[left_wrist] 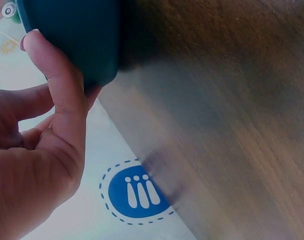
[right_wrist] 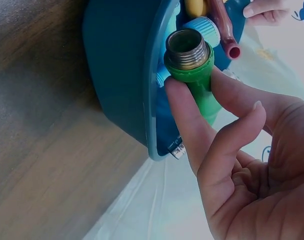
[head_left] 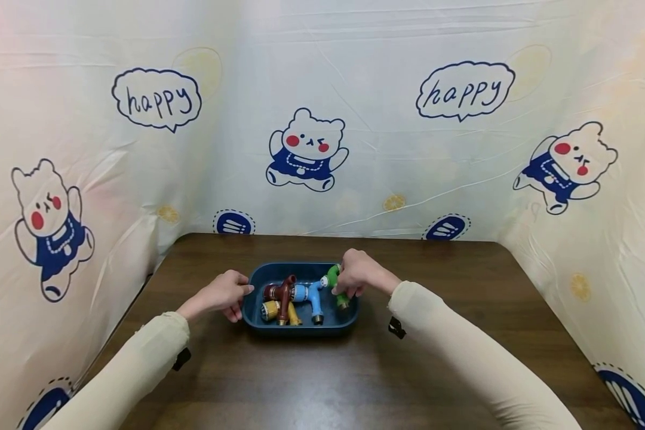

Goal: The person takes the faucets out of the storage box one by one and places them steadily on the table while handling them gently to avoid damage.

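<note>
A dark blue plastic tray (head_left: 301, 331) sits on the table, holding several small taps. My left hand (head_left: 223, 295) grips its left end, with the thumb (left_wrist: 47, 57) against the tray wall. At the right end, my right hand (head_left: 361, 272) pinches a green tap (right_wrist: 207, 102) between thumb and fingers. Its threaded metal end (right_wrist: 189, 50) faces the right wrist camera. Left of it in the tray lies a blue tap (head_left: 314, 298). A dark red tap (head_left: 285, 297) rests beside that one, partly over a yellow tap (head_left: 270, 310).
The brown wooden table (head_left: 322, 382) reaches forward to a pale printed curtain (head_left: 387, 155) that hangs behind it and along both sides. Bears and "happy" speech bubbles are drawn on the cloth. Dark straps (head_left: 396, 327) show below the sleeves.
</note>
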The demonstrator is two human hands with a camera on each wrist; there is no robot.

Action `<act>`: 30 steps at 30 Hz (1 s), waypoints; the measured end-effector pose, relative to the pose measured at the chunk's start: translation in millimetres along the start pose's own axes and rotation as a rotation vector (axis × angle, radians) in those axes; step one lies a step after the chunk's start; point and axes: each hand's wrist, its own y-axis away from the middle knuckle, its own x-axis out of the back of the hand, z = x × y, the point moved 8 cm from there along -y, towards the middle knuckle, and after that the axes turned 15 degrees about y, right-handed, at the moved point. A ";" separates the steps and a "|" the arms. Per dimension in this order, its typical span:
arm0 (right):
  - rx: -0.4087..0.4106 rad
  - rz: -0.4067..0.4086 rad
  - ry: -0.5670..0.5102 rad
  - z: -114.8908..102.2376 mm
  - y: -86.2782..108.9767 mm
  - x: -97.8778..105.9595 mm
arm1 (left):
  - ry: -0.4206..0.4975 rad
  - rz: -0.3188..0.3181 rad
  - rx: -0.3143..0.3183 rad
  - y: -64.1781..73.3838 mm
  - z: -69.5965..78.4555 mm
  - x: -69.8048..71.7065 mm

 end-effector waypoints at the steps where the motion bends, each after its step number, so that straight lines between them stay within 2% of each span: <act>1: 0.004 0.001 -0.001 0.0 0.4 0.8 | 0.001 0.000 0.000 0.3 0.1 0.1; 16: 0.003 0.020 -0.010 2.9 12.4 11.5 | 0.001 -0.004 -0.005 3.1 2.3 -0.9; 30: -0.010 0.032 -0.008 15.8 15.3 17.4 | 0.000 0.004 0.002 0.9 0.0 -0.9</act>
